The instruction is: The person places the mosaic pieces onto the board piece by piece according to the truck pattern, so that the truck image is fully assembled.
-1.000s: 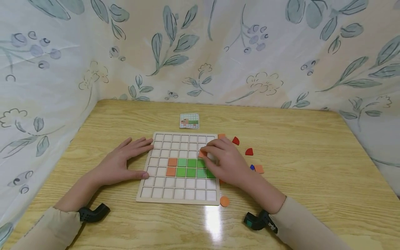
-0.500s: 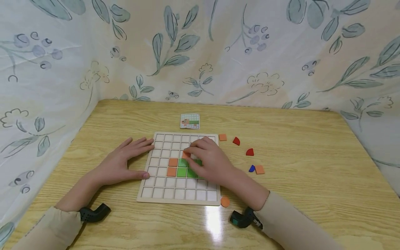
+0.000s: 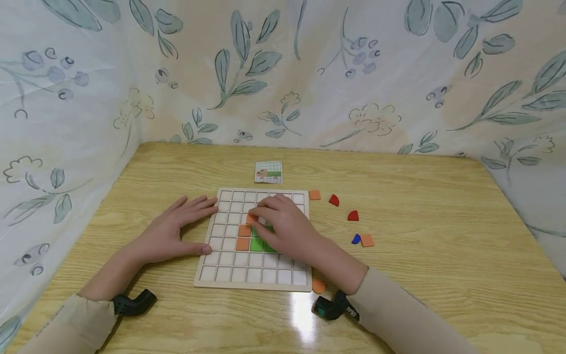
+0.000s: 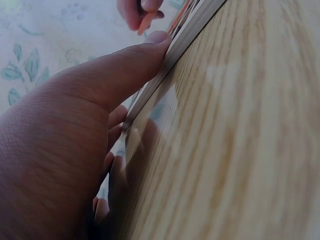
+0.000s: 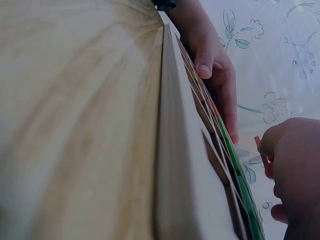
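Observation:
A wooden grid board lies on the table. My left hand rests at its left edge, fingers extended and thumb touching the rim. Over the grid, my right hand pinches an orange square tile between thumb and fingers. In the left wrist view this tile is tilted and held off the board. Just below it, two orange tiles sit in cells one above the other. Green tiles fill cells to their right, partly hidden under the right hand.
A small picture card lies behind the board. To the right are loose orange squares, two red quarter-circles and a small blue piece. An orange disc lies by the board's near right corner. A patterned cloth hangs behind.
My right hand has moved left across the board, carrying the orange tile from above the right-hand green tiles to above the orange column. The left hand has stayed in place.

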The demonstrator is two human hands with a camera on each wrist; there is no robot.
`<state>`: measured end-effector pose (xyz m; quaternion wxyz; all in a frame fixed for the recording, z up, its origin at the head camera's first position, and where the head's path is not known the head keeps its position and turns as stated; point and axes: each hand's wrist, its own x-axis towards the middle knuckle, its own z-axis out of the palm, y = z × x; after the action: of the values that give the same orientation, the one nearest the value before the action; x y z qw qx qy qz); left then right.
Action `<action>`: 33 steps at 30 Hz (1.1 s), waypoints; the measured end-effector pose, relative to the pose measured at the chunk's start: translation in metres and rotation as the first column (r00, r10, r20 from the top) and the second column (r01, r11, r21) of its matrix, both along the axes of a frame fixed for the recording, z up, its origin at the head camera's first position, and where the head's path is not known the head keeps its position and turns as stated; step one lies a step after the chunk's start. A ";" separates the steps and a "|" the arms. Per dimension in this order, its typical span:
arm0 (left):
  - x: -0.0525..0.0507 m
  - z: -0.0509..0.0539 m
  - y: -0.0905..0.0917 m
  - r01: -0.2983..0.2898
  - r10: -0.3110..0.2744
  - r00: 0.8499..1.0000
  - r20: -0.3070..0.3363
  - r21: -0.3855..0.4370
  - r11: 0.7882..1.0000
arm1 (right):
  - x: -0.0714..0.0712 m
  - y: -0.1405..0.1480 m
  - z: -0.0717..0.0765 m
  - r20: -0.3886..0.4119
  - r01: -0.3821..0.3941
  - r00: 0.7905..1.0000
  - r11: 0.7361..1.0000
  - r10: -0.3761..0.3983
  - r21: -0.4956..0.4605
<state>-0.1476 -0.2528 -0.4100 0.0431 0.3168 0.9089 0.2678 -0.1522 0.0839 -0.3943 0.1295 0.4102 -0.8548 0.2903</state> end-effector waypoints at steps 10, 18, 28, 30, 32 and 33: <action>0.001 -0.001 0.000 0.006 -0.006 1.000 -0.016 -0.004 1.000 | -0.007 -0.009 0.000 0.043 0.003 0.999 0.999 -0.004 0.044; -0.001 -0.001 0.000 0.008 -0.008 1.000 0.000 -0.007 1.000 | -0.013 -0.012 -0.006 0.035 0.008 0.999 0.997 -0.010 0.074; 0.001 -0.001 0.001 0.013 -0.013 1.000 -0.019 0.003 1.000 | -0.014 -0.011 -0.008 0.082 0.002 0.997 0.993 -0.012 0.122; 0.001 -0.001 0.002 0.012 -0.012 1.000 -0.018 0.004 1.000 | -0.014 -0.011 -0.008 0.090 0.001 0.996 0.992 -0.013 0.127; 0.001 -0.001 0.001 0.011 -0.011 1.000 -0.014 0.003 1.000 | -0.014 -0.012 -0.009 0.094 0.004 0.995 0.992 -0.016 0.130; 0.001 -0.001 0.001 0.010 -0.010 1.000 -0.011 0.003 1.000 | -0.014 -0.012 -0.009 0.095 0.006 0.995 0.991 -0.018 0.131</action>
<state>-0.1462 -0.2513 -0.4112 0.0389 0.3230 0.9071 0.2670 -0.1658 0.0722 -0.4033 0.0628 0.3981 -0.8797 0.2522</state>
